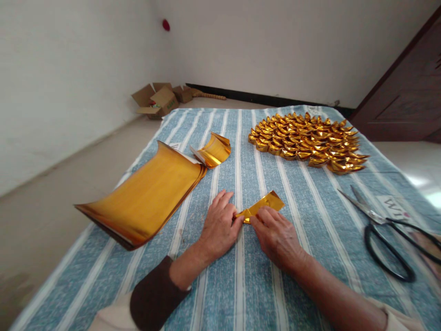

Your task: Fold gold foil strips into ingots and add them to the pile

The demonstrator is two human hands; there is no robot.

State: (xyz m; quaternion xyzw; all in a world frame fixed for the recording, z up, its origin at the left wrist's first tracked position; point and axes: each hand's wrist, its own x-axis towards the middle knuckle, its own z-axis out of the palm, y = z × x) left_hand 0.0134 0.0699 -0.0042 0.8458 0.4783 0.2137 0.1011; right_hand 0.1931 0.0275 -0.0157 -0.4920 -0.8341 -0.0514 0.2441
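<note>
A small folded piece of gold foil paper [264,203] lies on the striped tablecloth between my hands. My left hand [222,225] pinches its left end, thumb toward the middle. My right hand [277,234] presses on its lower edge, fingers bent together; the far right end of the paper sticks out beyond the fingers. The fingertips of both hands nearly meet at the fold. To the left of my hands lies a curled stack of large gold foil sheets [148,193], touching a smaller curled gold piece [215,151].
Many folded gold paper ingots [303,140] stand in rows at the back right. Scissors [377,220] with black handles lie spread on the right of the striped tablecloth [220,285]. Open cardboard boxes [161,101] sit on the floor beyond the table.
</note>
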